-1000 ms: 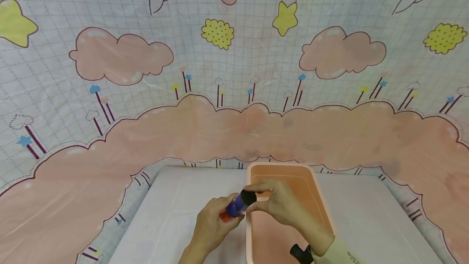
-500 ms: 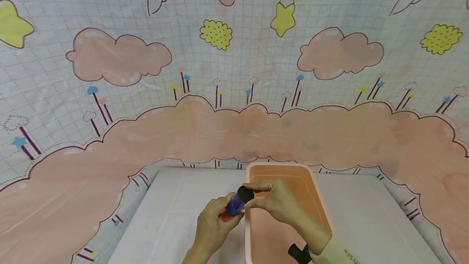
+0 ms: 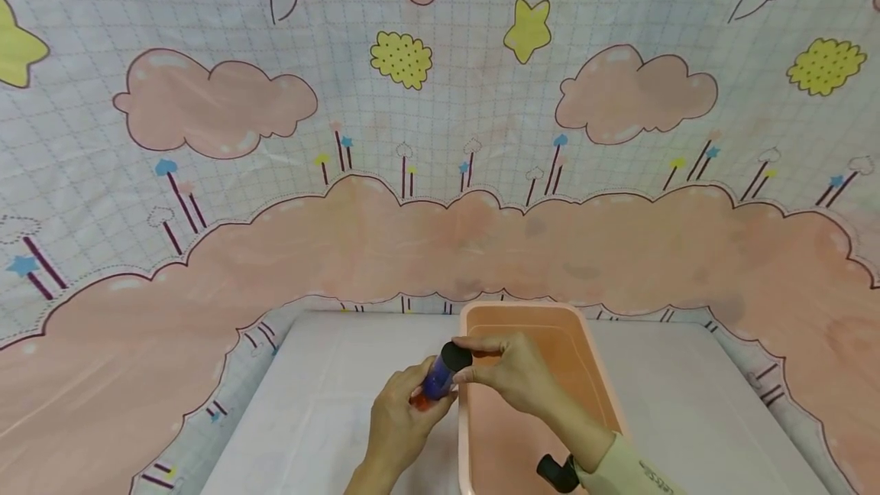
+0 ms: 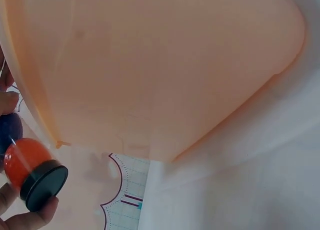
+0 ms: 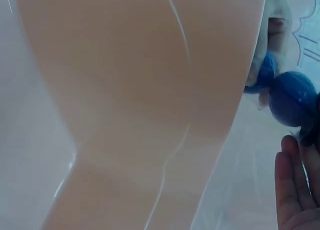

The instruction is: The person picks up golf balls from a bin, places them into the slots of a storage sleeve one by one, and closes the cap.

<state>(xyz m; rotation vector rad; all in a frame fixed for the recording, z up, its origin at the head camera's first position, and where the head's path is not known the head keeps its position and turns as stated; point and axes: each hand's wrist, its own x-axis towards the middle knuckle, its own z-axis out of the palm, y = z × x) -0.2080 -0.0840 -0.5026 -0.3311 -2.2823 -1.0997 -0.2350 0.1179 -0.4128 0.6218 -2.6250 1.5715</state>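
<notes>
A clear tube holds a blue ball above an orange ball. It tilts over the table beside the left rim of the pink basin. My left hand grips the tube's lower part. My right hand pinches the black cap at its upper end, over the basin's left edge. In the left wrist view the orange ball sits against a black cap, with my fingertips below it. The right wrist view shows a blue ball beside the basin wall.
The basin stands on a white table and shows nothing inside. A cartoon cloud-print cloth hangs behind and around the table. A black wrist device sits on my right forearm.
Both hands and the tube have shifted slightly left and up, and the tube stands a little steeper. Both grips are unchanged.
</notes>
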